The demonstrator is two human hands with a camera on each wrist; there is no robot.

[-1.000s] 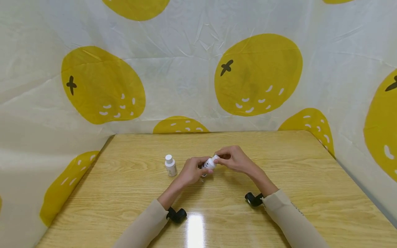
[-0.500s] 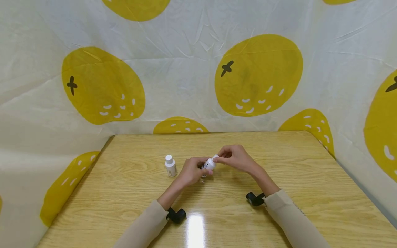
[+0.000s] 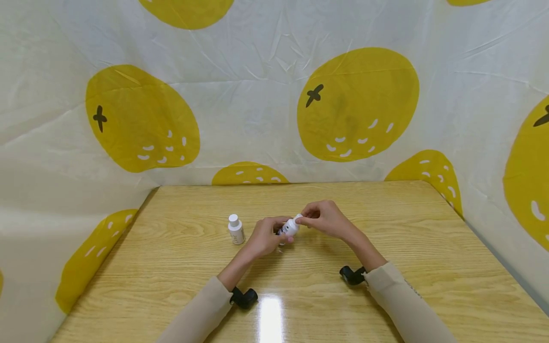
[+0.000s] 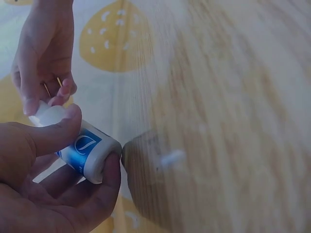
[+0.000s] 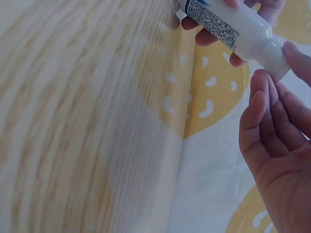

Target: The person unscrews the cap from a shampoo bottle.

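My left hand point(image 3: 263, 237) grips a small white bottle point(image 3: 291, 227) round its body, tilted with its top toward the right. A blue label point(image 4: 85, 148) shows on the bottle in the left wrist view, and fine printed text in the right wrist view. At the bottle's upper end, my right hand point(image 3: 326, 219) pinches the white cap point(image 5: 273, 59) between thumb and fingertips. The cap sits on the bottle's neck. A second white bottle point(image 3: 236, 230) with a white cap stands upright on the table, left of my left hand.
The wooden table point(image 3: 171, 267) reaches back to a white curtain point(image 3: 249, 119) printed with big yellow fruit. Black wrist devices, one on the left point(image 3: 244, 298) and one on the right point(image 3: 352, 275), stick out from the sleeves.
My right hand has shifted slightly to the right and its fingers have changed position on the cap. The left hand and the standing bottle stay about where they were.
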